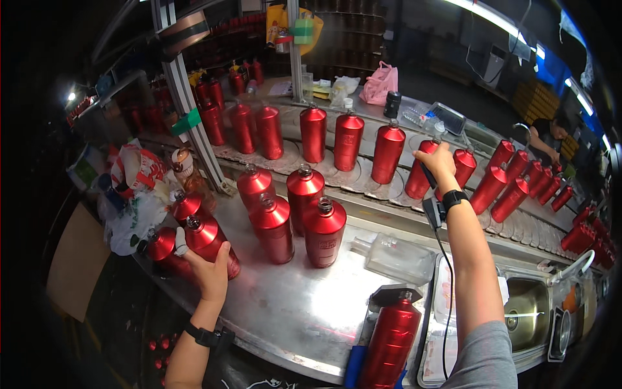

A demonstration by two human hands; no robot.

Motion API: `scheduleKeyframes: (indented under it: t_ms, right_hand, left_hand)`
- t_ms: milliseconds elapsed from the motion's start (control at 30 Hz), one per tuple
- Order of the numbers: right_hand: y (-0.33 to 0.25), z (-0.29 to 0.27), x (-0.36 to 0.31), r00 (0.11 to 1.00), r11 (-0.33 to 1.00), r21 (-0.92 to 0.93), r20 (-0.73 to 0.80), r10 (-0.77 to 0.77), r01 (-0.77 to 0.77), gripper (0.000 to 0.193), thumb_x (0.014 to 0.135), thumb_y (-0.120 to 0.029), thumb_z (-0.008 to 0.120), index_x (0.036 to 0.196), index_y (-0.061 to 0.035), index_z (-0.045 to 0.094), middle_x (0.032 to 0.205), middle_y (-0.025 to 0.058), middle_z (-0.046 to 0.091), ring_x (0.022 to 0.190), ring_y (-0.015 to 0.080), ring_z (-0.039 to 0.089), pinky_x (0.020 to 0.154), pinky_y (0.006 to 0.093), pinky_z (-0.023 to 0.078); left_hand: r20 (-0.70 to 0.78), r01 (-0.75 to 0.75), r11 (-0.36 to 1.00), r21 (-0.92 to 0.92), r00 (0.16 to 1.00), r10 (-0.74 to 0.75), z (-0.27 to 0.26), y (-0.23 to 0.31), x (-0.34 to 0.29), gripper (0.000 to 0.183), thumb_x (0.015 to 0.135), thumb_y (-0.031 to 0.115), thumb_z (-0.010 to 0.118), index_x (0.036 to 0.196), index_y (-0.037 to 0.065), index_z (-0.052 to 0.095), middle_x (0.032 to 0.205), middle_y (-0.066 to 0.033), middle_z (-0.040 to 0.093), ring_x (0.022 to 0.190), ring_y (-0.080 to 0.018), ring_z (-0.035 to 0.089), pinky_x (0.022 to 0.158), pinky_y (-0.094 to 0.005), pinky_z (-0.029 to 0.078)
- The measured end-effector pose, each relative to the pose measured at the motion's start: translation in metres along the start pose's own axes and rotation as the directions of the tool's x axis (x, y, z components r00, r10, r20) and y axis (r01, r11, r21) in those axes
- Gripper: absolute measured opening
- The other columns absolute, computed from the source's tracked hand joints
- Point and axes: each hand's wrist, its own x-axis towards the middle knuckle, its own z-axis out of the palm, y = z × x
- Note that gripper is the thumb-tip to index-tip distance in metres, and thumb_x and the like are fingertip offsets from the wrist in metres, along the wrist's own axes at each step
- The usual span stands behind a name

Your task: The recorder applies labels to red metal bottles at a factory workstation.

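Note:
At the left end of the metal table, my left hand curls round the lower side of a glossy red bottle, thumb on one side and a white-wrapped finger on the other. Another red bottle lies close against those fingers. My right hand reaches far out to the conveyor and grips a red bottle near its neck; its fingers are partly hidden. Beside that hand stands another red bottle. Between my arms, several open-necked bottles, one of them a red bottle, stand grouped on the table.
A row of red bottles stands along the conveyor. A clear, empty bottle lies on the table. Nearer, a red bottle leans in a holder. A sink is at the right. A black cable hangs along my right arm.

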Motion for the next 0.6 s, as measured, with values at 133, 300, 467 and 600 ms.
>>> scheduleKeyframes:
  t_ms: [133,300,467,600]
  right_hand:
    - [0.035,-0.007,0.006,0.997,0.998,-0.019,-0.05,-0.063,0.062,0.085,0.069,-0.055,0.079,0.123,0.0032,0.051,0.118,0.0272,0.064,0.109,0.0402,0.065,0.091,0.0469,0.053]
    - [0.068,-0.036,-0.003,0.993,0.998,0.004,-0.102,-0.062,0.063,0.079,0.07,-0.056,0.075,0.117,0.0042,0.055,0.114,0.0276,0.066,0.107,0.0405,0.066,0.09,0.0471,0.053]
    - [0.073,-0.081,-0.039,0.989,0.992,0.005,-0.071,-0.128,0.129,0.076,0.07,-0.055,0.074,0.114,0.0051,0.055,0.111,0.0296,0.066,0.106,0.0412,0.066,0.089,0.0465,0.051]
    - [0.061,-0.128,-0.094,0.906,0.9,0.113,-0.111,-0.409,0.42,0.065,0.069,-0.047,0.078,0.105,0.0024,0.054,0.094,0.0227,0.066,0.092,0.0389,0.066,0.084,0.044,0.049]
  left_hand:
    - [0.083,-0.013,1.0,0.002,0.997,0.012,-0.009,0.0,-0.009,0.093,0.087,0.012,0.071,0.154,-0.004,0.008,0.157,-0.0261,0.022,0.146,-0.0391,0.025,0.12,-0.0423,0.019]
    - [0.169,-0.019,0.997,-0.08,0.985,0.032,-0.037,0.018,-0.015,0.082,0.09,0.009,0.066,0.154,0.0,0.015,0.154,-0.0276,0.028,0.14,-0.0403,0.034,0.116,-0.0427,0.027]
    - [0.236,-0.081,0.994,0.078,0.97,0.061,-0.05,0.023,-0.005,0.082,0.086,0.02,0.075,0.149,0.0,0.026,0.146,-0.0309,0.04,0.133,-0.0475,0.043,0.11,-0.0453,0.036]
    - [0.262,-0.003,0.986,0.166,0.964,-0.041,-0.064,0.038,-0.008,0.081,0.085,0.022,0.076,0.147,-0.001,0.028,0.142,-0.0313,0.044,0.129,-0.0476,0.046,0.107,-0.0457,0.039]
